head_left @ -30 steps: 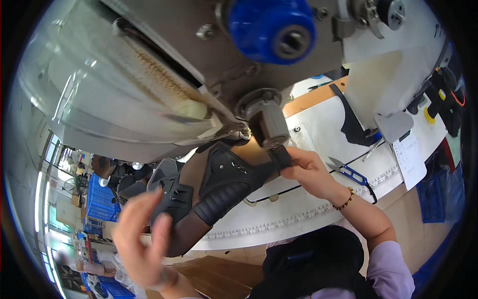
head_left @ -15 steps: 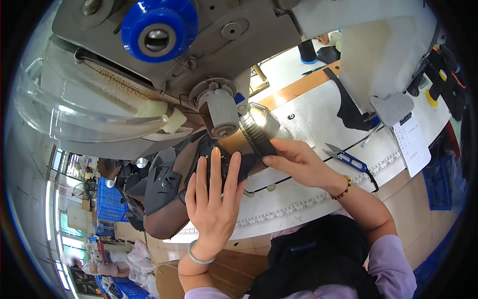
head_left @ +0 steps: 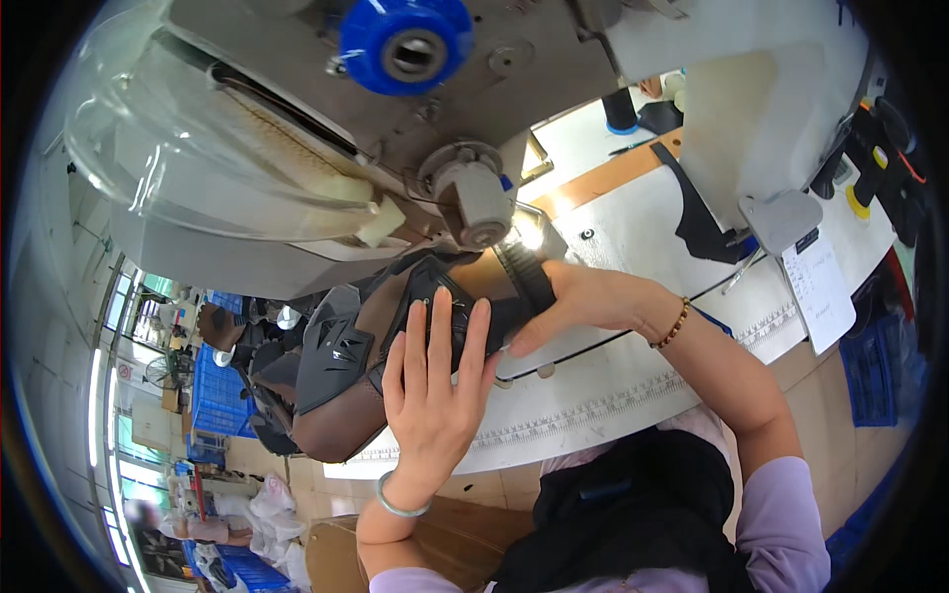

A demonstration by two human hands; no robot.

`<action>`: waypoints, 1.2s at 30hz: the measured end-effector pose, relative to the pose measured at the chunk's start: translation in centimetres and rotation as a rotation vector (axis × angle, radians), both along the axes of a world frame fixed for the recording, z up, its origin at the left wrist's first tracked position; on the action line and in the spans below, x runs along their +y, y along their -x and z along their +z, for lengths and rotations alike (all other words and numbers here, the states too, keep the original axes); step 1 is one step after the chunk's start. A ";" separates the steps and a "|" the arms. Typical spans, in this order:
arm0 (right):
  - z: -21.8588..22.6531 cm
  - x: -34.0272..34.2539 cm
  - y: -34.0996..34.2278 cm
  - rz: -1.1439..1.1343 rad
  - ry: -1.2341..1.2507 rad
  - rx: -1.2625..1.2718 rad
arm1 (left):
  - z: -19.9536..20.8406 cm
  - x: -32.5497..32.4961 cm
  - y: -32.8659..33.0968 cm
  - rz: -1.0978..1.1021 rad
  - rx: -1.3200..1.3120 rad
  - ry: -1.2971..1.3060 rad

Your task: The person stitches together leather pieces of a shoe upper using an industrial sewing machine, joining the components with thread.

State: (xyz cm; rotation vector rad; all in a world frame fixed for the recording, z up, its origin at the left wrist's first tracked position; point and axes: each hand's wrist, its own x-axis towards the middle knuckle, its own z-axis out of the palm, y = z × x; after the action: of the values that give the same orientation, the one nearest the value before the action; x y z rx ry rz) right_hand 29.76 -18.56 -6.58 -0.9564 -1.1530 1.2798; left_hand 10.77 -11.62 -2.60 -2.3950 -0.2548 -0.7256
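A brown and black shoe upper [head_left: 338, 427] lies under the head of a sewing machine [head_left: 482, 212]. My left hand [head_left: 435, 410] rests flat on its black part, fingers stretched out and slightly apart. At the ribbed dark edge of the upper, my right hand [head_left: 583, 301] pinches the material between thumb and fingers. A bright lamp [head_left: 531, 232] lights that edge beside the machine's grey cylindrical part. Where the needle meets the material is hidden from view.
A clear curved guard [head_left: 227, 203] and a blue knob [head_left: 405, 44] sit on the machine. The white table [head_left: 593, 395] bears a ruler strip, a black cut piece [head_left: 692, 212] and a paper sheet [head_left: 819, 292]. Blue-handled snips [head_left: 714, 321] are mostly behind my right forearm. Blue crates [head_left: 219, 390] stand left.
My right hand has moved slightly left and lower along the upper's edge, its forearm now covering most of the snips. The machine appears shifted right in the picture. My left hand stays flat.
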 end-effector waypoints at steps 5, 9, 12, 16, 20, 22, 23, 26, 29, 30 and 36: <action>0.2 0.1 0.1 0.001 -0.075 0.048 | 0.9 -0.2 4.0 -0.139 -0.181 0.090; -0.5 1.1 0.2 0.129 -0.041 -0.004 | -0.7 2.6 7.4 -0.013 -1.247 0.327; -1.3 1.4 -0.2 0.136 -0.042 0.042 | -3.3 4.5 9.1 -0.033 -1.484 0.943; -1.8 1.6 0.1 0.137 -0.043 0.100 | -5.1 7.3 10.5 -0.224 -1.543 1.283; -2.2 2.0 0.9 0.138 -0.031 0.171 | -8.4 12.1 13.7 -0.553 -1.436 1.169; -2.2 1.7 0.9 0.091 -0.061 0.177 | -9.2 13.0 15.9 -0.618 -1.311 1.298; -2.2 1.5 0.9 0.097 -0.058 0.172 | -9.4 13.5 16.7 -0.691 -1.169 1.428; -2.6 1.1 0.8 0.022 -0.064 0.173 | -8.8 15.2 19.1 -0.786 -0.734 1.420; -2.7 1.1 0.9 -0.013 -0.114 0.133 | -7.6 15.6 20.8 -0.551 -0.665 1.403; -2.2 1.0 1.1 -0.029 -0.125 0.137 | -7.0 15.9 21.0 -0.444 -0.620 1.390; -1.5 1.0 1.3 -0.099 -0.132 0.068 | -2.2 14.6 18.7 0.072 -0.382 1.285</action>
State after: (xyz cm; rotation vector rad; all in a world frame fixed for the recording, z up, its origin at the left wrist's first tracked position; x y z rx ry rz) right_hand 28.43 -17.52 -8.08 -0.8554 -1.1096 1.1341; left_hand -7.94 2.97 -4.78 -3.3238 -1.2798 -1.2159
